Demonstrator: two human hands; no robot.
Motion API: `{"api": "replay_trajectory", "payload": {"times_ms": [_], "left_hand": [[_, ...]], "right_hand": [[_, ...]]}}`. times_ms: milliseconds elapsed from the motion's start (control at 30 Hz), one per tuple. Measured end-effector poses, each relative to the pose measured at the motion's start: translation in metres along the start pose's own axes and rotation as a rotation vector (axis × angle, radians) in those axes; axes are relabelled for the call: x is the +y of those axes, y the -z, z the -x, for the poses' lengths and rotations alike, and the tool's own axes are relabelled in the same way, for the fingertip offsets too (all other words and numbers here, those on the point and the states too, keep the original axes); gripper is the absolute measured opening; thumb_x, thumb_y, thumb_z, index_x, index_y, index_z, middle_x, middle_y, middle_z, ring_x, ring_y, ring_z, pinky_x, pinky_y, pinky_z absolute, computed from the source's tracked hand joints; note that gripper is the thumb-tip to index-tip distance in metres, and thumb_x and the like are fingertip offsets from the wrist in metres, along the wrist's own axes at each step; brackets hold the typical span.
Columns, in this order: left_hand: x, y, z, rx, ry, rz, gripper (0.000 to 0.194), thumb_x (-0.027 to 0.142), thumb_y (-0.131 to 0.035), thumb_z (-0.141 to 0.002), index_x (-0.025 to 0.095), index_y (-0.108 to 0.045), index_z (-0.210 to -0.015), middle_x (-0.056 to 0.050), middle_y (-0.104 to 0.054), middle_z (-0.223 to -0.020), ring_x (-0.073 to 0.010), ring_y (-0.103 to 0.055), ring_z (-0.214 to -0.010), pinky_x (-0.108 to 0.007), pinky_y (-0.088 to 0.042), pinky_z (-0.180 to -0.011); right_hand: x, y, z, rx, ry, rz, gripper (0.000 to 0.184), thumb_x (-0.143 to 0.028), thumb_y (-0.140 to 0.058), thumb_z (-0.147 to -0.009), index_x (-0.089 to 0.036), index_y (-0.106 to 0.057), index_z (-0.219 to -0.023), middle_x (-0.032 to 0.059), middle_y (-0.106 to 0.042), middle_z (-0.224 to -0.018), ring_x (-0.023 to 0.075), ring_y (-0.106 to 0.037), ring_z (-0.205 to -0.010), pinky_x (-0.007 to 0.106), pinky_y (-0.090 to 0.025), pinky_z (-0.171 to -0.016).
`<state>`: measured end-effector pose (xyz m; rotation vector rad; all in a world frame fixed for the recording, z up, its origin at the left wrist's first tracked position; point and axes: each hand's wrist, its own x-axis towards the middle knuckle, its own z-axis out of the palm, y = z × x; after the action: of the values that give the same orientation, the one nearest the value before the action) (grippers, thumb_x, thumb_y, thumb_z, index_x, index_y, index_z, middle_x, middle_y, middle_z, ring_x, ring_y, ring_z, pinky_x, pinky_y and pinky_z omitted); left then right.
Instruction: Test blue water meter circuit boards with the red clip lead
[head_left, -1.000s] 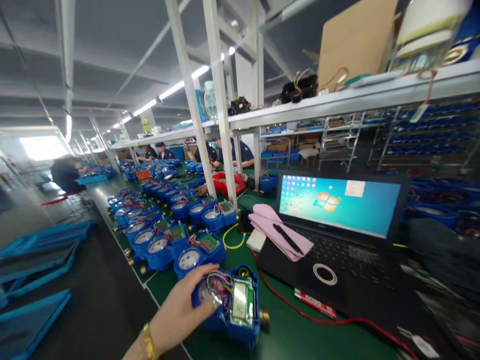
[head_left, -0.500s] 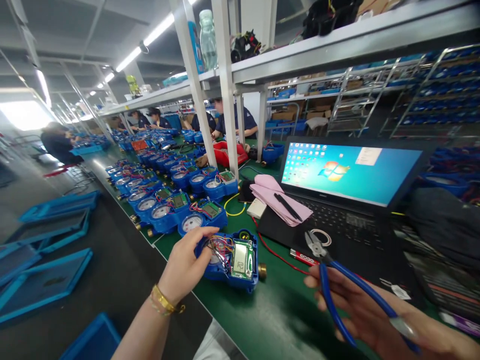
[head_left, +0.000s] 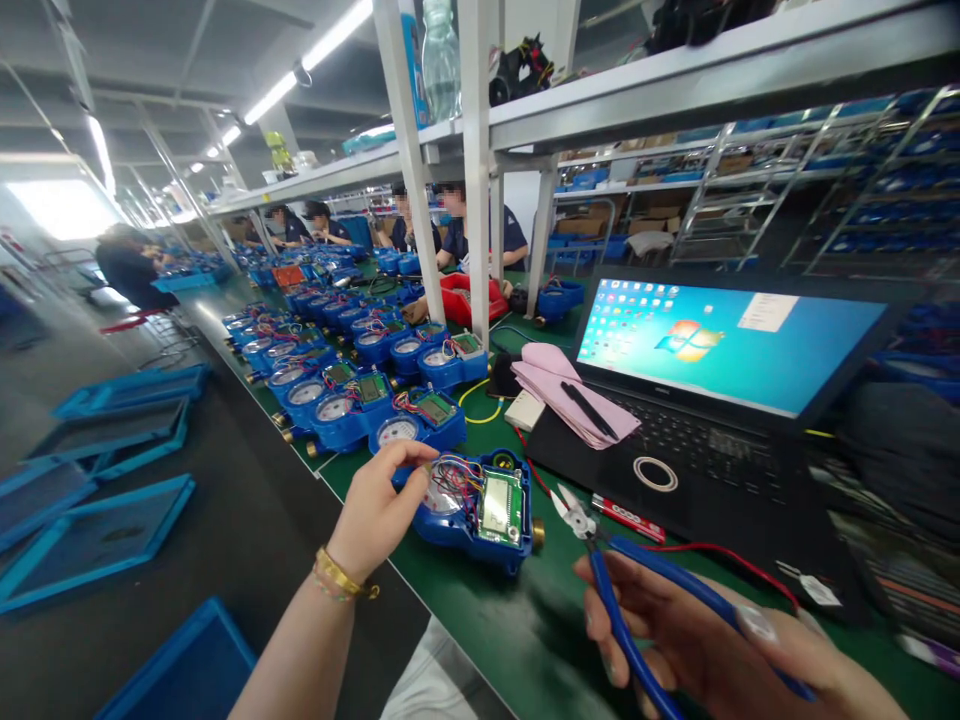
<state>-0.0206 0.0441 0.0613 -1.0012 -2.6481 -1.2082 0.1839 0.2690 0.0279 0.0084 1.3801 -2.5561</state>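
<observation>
A blue water meter (head_left: 465,541) with its cover off lies on the green bench top; a circuit board with a small display (head_left: 500,505) and thin coloured wires (head_left: 459,472) show inside it. My left hand (head_left: 376,508) grips the meter's left end, thumb and forefinger curled over the rim of the dial. To the right, my right hand (head_left: 686,620) holds diagonal cutters (head_left: 616,612) by their blue handles. The jaws are apart and point toward the meter's brass fitting (head_left: 538,534), with nothing visible between them.
Rows of similar meters (head_left: 334,410) stand beyond my left hand. An open laptop (head_left: 720,350) sits at the right, with pink cloth (head_left: 559,385), pens and a red marker (head_left: 628,518) near it. Shelf posts (head_left: 475,180) rise behind. Blue trays (head_left: 120,535) lie at lower left. Co-workers sit farther back.
The cutters in my right hand have moved left and down, closer to the meter. My left hand keeps its hold on the meter. The view has shifted slightly.
</observation>
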Motion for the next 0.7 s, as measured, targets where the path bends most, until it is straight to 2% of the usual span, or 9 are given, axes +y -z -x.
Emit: {"api": "replay_trajectory", "payload": {"times_ms": [100,167,233,333,567,700], "left_hand": [[-0.003,-0.001,0.0,0.0,0.016,-0.009,0.019,0.029,-0.048,-0.079,0.019,-0.063,-0.084,-0.003,-0.064,-0.084,-0.0171,-0.059,-0.078,-0.031,-0.047,-0.077],[-0.004,-0.001,-0.001,-0.012,0.016,-0.009,0.018,0.03,-0.048,-0.079,0.019,-0.063,-0.08,-0.002,-0.064,-0.081,-0.0168,-0.058,-0.076,-0.031,-0.046,-0.076],[-0.005,0.0,-0.004,-0.034,0.012,-0.003,0.018,0.03,-0.049,-0.078,0.019,-0.063,-0.078,-0.002,-0.063,-0.079,-0.0163,-0.058,-0.075,-0.03,-0.046,-0.076],[-0.007,0.003,-0.008,-0.082,-0.002,0.013,0.016,0.029,-0.051,-0.077,0.019,-0.063,-0.075,-0.001,-0.063,-0.077,-0.0152,-0.058,-0.073,-0.029,-0.047,-0.074],[-0.009,0.009,-0.015,-0.181,-0.077,0.012,0.014,0.025,-0.049,-0.078,0.018,-0.059,-0.07,0.0,-0.059,-0.072,-0.0143,-0.056,-0.07,-0.026,-0.045,-0.065],[-0.008,0.012,-0.015,-0.213,-0.117,-0.008,0.014,0.024,-0.047,-0.079,0.018,-0.056,-0.07,0.0,-0.057,-0.072,-0.0145,-0.053,-0.07,-0.027,-0.042,-0.064]], "right_hand": [[0.001,-0.012,-0.004,-0.042,-0.005,-0.02,0.061,-0.049,-0.066,-0.067,-0.022,-0.057,-0.121,0.0127,-0.06,-0.114,0.0274,-0.058,-0.099,0.036,-0.046,-0.08],[0.001,-0.02,-0.008,-0.018,-0.032,-0.031,0.054,-0.034,-0.07,-0.063,-0.022,-0.061,-0.115,0.0113,-0.062,-0.108,0.0272,-0.058,-0.099,0.037,-0.044,-0.082],[0.003,-0.029,-0.013,0.016,-0.064,-0.053,0.047,-0.026,-0.069,-0.064,-0.021,-0.062,-0.11,0.0102,-0.064,-0.101,0.0247,-0.06,-0.094,0.035,-0.044,-0.08],[0.007,-0.044,-0.024,0.002,-0.093,-0.117,0.039,-0.031,-0.065,-0.07,-0.016,-0.062,-0.106,0.0102,-0.063,-0.094,0.0208,-0.061,-0.083,0.031,-0.045,-0.074],[0.018,-0.077,-0.066,-0.168,-0.167,-0.258,0.029,-0.032,-0.058,-0.076,-0.011,-0.058,-0.097,0.0106,-0.063,-0.078,0.0186,-0.062,-0.065,0.031,-0.047,-0.062],[0.034,-0.089,-0.085,-0.06,-0.186,-0.336,0.03,-0.032,-0.058,-0.07,-0.011,-0.057,-0.091,0.0085,-0.061,-0.073,0.0157,-0.059,-0.058,0.027,-0.047,-0.054]]}}
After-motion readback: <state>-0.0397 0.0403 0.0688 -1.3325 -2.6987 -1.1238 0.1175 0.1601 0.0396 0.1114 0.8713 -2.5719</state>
